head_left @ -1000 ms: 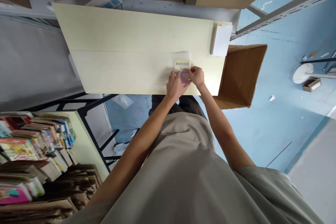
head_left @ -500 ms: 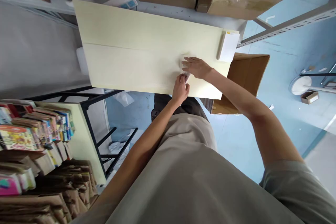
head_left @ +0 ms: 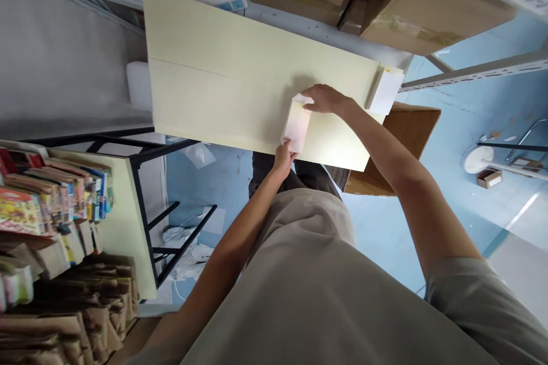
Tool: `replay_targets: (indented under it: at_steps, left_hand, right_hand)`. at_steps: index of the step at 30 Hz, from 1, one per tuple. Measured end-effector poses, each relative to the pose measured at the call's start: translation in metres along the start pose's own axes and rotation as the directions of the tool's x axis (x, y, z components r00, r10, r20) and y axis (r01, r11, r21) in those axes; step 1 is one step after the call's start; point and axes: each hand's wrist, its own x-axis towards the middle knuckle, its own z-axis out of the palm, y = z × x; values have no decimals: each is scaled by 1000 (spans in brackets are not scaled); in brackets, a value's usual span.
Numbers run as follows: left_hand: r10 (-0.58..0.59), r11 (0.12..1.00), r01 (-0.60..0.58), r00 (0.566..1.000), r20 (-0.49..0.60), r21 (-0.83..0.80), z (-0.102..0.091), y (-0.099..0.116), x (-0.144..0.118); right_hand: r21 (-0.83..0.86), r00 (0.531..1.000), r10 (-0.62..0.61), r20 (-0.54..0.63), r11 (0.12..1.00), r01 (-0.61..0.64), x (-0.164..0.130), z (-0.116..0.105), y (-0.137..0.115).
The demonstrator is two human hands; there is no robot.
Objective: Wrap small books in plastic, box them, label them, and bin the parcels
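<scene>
Both of your hands are on one small white packet (head_left: 296, 124), which lies near the front edge of the pale table (head_left: 222, 74). Your left hand (head_left: 283, 158) sits just off that edge and pinches the packet's near end between thumb and fingers. Your right hand (head_left: 324, 98) reaches across from the right, fingers curled down over the far end, so the packet is held lengthwise between the two. Its face reads as blurred white with a faint pink tint, and no print can be made out. At the table's right end, well apart from your hands, you have a stack of white sheets (head_left: 386, 90), and just below and beyond that corner an open cardboard box (head_left: 413, 125) stands on the blue floor. Large brown cartons (head_left: 428, 5) sit behind the table. Off to your left, a second surface carries rows of colourful books (head_left: 47, 194) and brown envelopes.
</scene>
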Motion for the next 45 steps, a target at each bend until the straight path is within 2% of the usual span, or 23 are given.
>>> replay_targets:
  at_steps: [5,7,9,10,11,12,13,15,16,18,21,24,26,29,31,33,36,38,39,40,42,43,45]
  left_hand:
    - [-80,984,87,996,-48,157,-2,9,6]
    - [-137,952,137,990,-20,275,-10,15,7]
    - [-215,842,163,976,43,515,-25,23,8]
    - [-204,745,116,977,59,657,-33,28,8]
    - [-133,635,29,989,72,772,-41,33,9]
    - [0,535,-78,996,92,841,-47,38,11]
    - [172,466,-184,978,116,865,-52,43,13]
    - [440,400,-346,885,153,849,-53,50,20]
    - [495,392,-392,853,168,832,-50,53,24]
    - [503,391,-424,842,196,817,-42,57,32]
    - [425,370,-405,874,236,836,-30,63,35]
    - [354,313,-389,894,274,867,-26,76,25]
    - [366,273,-410,881,300,870,-24,89,12]
    - [433,230,-472,833,345,851,-13,113,-10]
    - [502,216,-566,763,407,795,1,135,-27]
    - [605,190,-704,633,483,685,20,165,-46]
    - [761,66,-868,363,538,491,54,223,-80]
    - [813,-29,-911,218,540,412,77,264,-103]
    - [827,-68,-920,165,537,386,87,282,-113]
    - [839,-98,-925,122,530,366,95,299,-121]
    - [855,-130,-927,75,513,351,106,322,-132]
    - [861,-133,-926,68,504,353,108,327,-134]
    - [869,-116,-922,86,488,369,105,327,-130]
  right_hand:
    - [-12,990,135,-47,991,-136,19,6,-11]
    - [-19,982,180,-52,983,-181,21,8,-10]
    - [-17,975,208,-83,978,-210,17,13,-10]
    - [-11,968,215,-130,976,-218,13,16,-13]
    - [0,956,218,-196,975,-222,7,21,-19]
    - [14,939,215,-269,976,-219,1,27,-27]
    - [29,920,206,-334,978,-208,-7,35,-37]
    - [49,913,176,-369,984,-170,-22,54,-61]
    - [49,928,160,-337,987,-153,-30,64,-73]
    - [38,951,150,-271,989,-146,-44,83,-92]
    - [46,954,158,-255,987,-151,-58,99,-104]
    - [83,956,151,-251,987,-134,-71,96,-104]
    - [109,960,143,-241,987,-120,-80,86,-105]
    - [136,946,132,-298,986,-95,-99,61,-109]
    - [145,900,128,-417,987,-74,-113,33,-113]
    - [142,801,116,-587,989,-40,-128,-7,-119]
    - [91,575,80,-814,996,-10,-141,-89,-130]
    - [43,444,57,-894,998,-41,-138,-150,-134]
    - [23,412,48,-910,998,-66,-132,-178,-134]
    - [13,404,50,-913,996,-93,-122,-204,-133]
    - [26,427,79,-901,992,-127,-95,-245,-126]
    - [53,428,102,-898,991,-125,-79,-259,-121]
    - [117,411,149,-899,988,-103,-48,-276,-110]
